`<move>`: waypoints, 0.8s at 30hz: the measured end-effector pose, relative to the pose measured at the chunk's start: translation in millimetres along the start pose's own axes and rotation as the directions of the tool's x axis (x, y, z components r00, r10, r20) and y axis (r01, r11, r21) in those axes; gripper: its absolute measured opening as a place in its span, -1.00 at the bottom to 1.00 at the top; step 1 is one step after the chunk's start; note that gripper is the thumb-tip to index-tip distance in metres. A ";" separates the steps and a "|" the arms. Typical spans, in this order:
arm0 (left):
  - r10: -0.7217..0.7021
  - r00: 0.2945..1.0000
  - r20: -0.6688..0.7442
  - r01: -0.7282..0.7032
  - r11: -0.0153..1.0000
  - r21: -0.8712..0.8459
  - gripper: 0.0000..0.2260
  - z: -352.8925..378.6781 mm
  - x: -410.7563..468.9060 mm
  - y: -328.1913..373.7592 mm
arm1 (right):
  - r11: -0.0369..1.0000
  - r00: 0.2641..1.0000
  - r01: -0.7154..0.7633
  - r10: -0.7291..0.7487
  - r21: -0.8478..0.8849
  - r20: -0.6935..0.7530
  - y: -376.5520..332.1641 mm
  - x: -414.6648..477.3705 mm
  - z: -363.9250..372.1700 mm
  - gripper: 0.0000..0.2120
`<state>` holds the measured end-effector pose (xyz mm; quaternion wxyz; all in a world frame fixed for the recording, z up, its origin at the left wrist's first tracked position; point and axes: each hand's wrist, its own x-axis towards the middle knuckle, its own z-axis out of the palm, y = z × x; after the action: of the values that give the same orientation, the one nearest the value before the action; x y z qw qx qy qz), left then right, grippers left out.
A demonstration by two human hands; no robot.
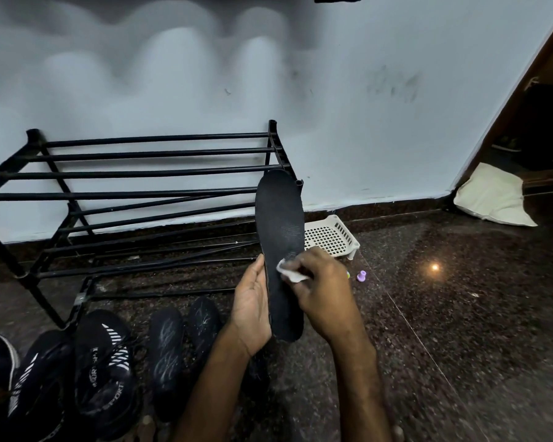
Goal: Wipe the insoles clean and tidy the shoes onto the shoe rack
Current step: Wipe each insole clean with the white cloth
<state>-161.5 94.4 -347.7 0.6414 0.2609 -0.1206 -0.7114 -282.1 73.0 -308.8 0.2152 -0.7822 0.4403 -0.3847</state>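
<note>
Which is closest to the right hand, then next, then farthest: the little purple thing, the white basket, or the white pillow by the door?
From the right hand:
1. Purple thing, on the floor just to its right.
2. White basket, beyond the hand, beside the shoe rack.
3. White pillow, far right, at the wall's corner.

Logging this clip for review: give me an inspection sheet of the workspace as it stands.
Surface: dark speckled floor, glossy.
Job's things: black insole held upright; white wipe on it; shoes on floor; shoe rack bare.
Clutter: white basket, purple piece, pillow.
Grippers: left hand holds insole; right hand pinches wipe.
Cables: nothing seen.
Surroundings: scuffed white wall.
</note>
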 end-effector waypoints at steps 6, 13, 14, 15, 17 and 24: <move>0.010 1.000 0.018 -0.010 1.000 0.019 -0.57 -3.2 -1.4 -2.8 | 1.000 0.998 -0.007 0.005 -0.028 -0.064 3.3 4.8 -2.0 -0.87; 0.032 0.998 0.063 -0.030 0.999 -0.028 -0.52 5.5 -4.1 0.8 | 0.992 0.995 -0.041 0.030 0.119 0.092 2.6 3.8 -3.4 -0.87; 0.036 0.997 0.070 -0.034 0.999 -0.029 -0.50 3.2 -3.0 2.0 | 0.986 0.979 -0.071 0.041 0.148 0.200 -0.9 -0.1 -2.7 -0.86; 0.035 0.997 0.071 -0.032 0.999 -0.037 -0.49 2.5 -2.9 3.8 | 0.984 0.956 -0.092 0.044 0.154 0.290 -3.3 -3.6 -2.6 -0.85; 0.024 0.998 0.055 -0.021 0.998 -0.056 -0.48 1.2 -2.0 6.4 | 0.979 0.930 -0.096 0.025 0.179 0.367 -6.8 -7.3 -5.1 -0.84; 0.024 0.999 0.026 -0.021 0.993 -0.115 -0.60 0.6 -6.1 4.9 | 0.998 0.990 -0.061 0.062 0.012 -0.126 -9.8 7.0 -4.3 -0.84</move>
<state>-157.4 99.5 -343.4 0.6617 0.2124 -0.0913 -0.7133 -278.1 72.1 -296.8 0.2019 -0.7415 0.4754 -0.4281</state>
